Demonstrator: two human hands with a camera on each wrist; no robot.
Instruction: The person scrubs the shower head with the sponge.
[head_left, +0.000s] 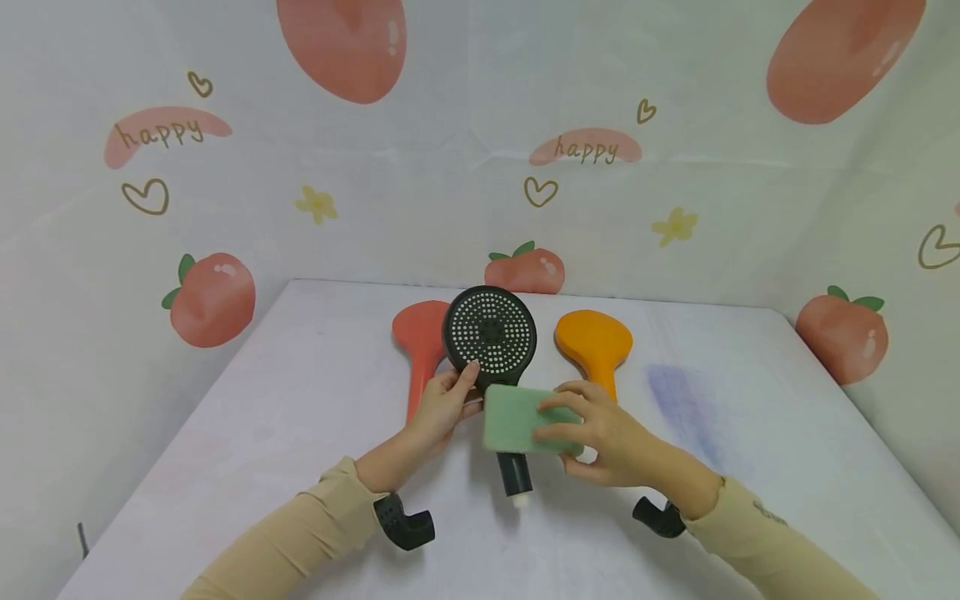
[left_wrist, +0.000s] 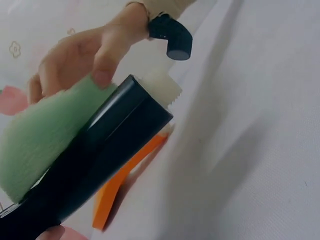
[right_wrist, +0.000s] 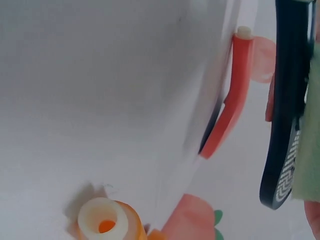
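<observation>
Left grip [head_left: 442, 404] clasping a black shower head [head_left: 490, 329]; right grip [head_left: 611, 433], fingers curled, holding a green sponge [head_left: 513, 417] against its handle [head_left: 514, 475].

The middle shower head [head_left: 490, 329] is hanging above the table [head_left: 330, 367], with a sponge [head_left: 513, 418] lying across the front of its handle. To its left, a second shower head [head_left: 417, 329] is resting on the table (partly hidden behind it); to its right, a third shower head [head_left: 595, 337] is lying there too. Behind it, a backdrop [head_left: 450, 208] is rising.
</observation>
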